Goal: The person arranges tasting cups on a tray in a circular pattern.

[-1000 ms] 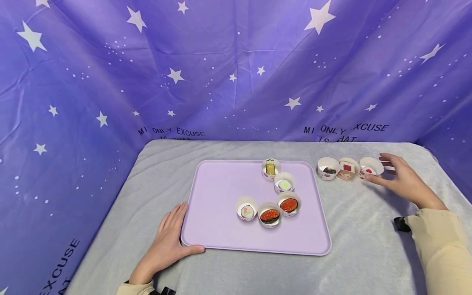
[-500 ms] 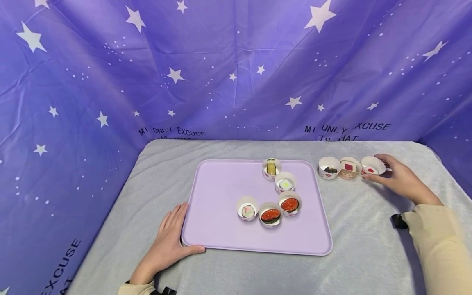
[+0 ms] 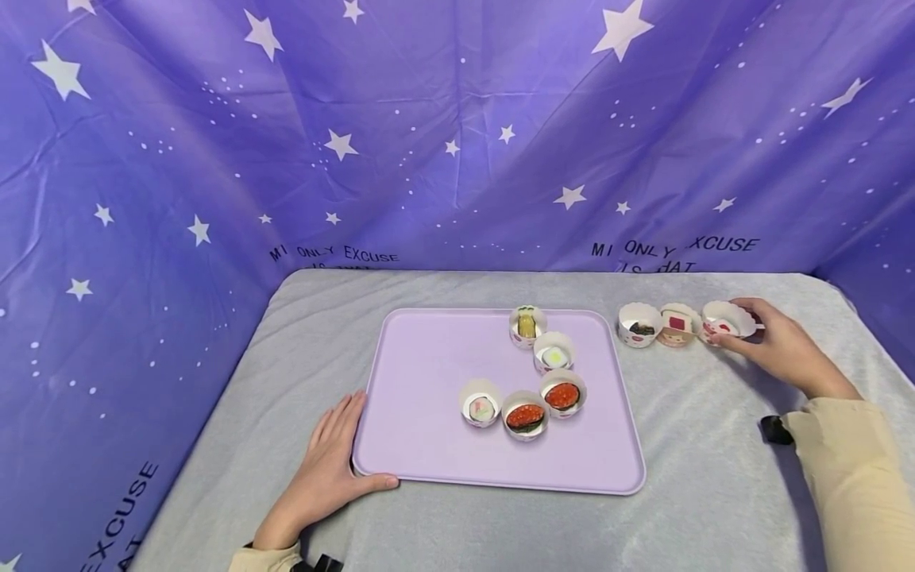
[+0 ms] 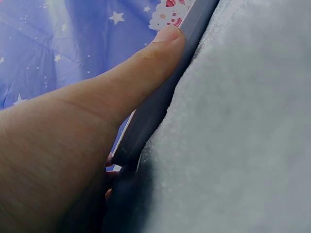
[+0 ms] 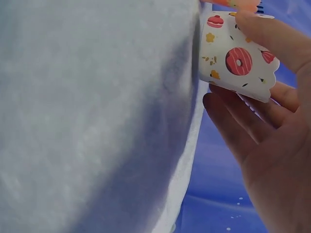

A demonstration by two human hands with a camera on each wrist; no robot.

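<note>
Paper cup (image 3: 726,321) tilted, mouth toward tray (image 3: 429,373), pinched by right hand (image 3: 779,349)

Bare bench (image 3: 715,477) lies open right of the tray (image 3: 429,445). Two paper cups (image 3: 658,326) crowd the left of the cup (image 3: 723,322) in the right hand (image 3: 782,353).

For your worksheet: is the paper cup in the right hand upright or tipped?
Tipped: the paper cup leans in the right hand.

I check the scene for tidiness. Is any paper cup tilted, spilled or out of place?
Only the rightmost paper cup, pinched by the right hand, is tilted. The other cups stand upright; five sit on the lilac tray. Nothing is spilled.
</note>
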